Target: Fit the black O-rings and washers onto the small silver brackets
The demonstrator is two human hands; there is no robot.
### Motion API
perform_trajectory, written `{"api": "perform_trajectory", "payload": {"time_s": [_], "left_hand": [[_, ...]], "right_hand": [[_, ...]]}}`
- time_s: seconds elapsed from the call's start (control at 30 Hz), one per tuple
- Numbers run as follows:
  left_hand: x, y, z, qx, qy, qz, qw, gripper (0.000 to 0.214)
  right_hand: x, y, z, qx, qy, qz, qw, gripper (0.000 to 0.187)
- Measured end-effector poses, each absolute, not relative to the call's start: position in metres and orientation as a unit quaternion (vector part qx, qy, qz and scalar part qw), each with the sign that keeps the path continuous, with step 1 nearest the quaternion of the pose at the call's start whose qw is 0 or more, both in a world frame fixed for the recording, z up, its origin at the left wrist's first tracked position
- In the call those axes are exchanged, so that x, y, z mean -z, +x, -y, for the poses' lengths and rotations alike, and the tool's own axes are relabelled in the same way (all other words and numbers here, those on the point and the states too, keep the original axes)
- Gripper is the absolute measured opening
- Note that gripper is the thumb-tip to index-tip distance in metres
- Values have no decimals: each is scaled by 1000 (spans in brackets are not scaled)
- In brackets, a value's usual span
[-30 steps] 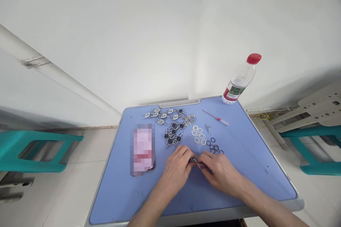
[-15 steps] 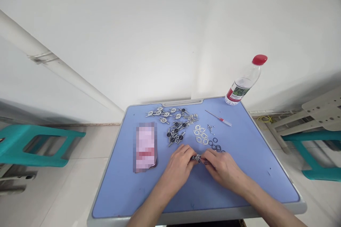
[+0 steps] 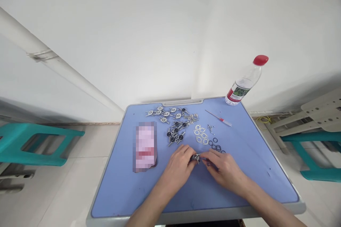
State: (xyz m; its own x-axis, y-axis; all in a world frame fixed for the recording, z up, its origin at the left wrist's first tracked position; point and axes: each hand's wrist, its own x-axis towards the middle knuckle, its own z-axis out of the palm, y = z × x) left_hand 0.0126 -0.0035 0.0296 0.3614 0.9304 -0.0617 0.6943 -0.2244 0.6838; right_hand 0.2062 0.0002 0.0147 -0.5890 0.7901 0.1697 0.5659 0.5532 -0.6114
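My left hand (image 3: 181, 159) grips a small metal valve (image 3: 196, 157) between thumb and fingers, low over the middle of the table. My right hand (image 3: 220, 163) meets it from the right, its index fingertip against the valve's edge. The right fingers are curled together, and what they pinch is too small and hidden to name. Beyond my hands lie several similar valves with black round faces (image 3: 176, 130) and several with bare metal faces (image 3: 166, 114). Flat metal gaskets (image 3: 204, 136) and black rubber rings (image 3: 214, 147) lie just past my right hand.
Tiny metal screws (image 3: 210, 128) lie behind the rings, near a screwdriver (image 3: 218, 117). A red-capped water bottle (image 3: 241, 87) stands at the table's back right corner. A blurred pinkish rectangle (image 3: 145, 145) lies at left. Green stools (image 3: 39, 142) flank the blue table (image 3: 213, 193).
My right fingers have shifted slightly at the valve, the index finger straighter along its edge. The valve has tilted a little in my left hand. The loose parts lie as before.
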Motion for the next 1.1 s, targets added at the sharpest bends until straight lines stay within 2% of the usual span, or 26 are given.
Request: {"api": "perform_trajectory", "payload": {"time_s": [0.13,0.23,0.53,0.77,0.9,1.1], "left_hand": [[-31,13,4,-179,760,-535,324,15],[-32,12,4,-178,760,-534,324,13],[-31,12,4,-169,767,-538,305,9],[-32,12,5,-162,765,-544,304,8],[-34,10,7,-171,767,-539,303,19],[-38,9,7,-162,774,-535,298,10]], "right_hand": [[-7,205,-4,-214,-411,863,202,30],[-4,203,-5,-207,-414,866,189,26],[-8,205,-15,-263,-419,849,186,25],[-11,203,-15,-274,-429,843,174,18],[-11,203,-12,-268,-434,843,173,13],[-11,204,-8,-262,-444,841,164,7]]}}
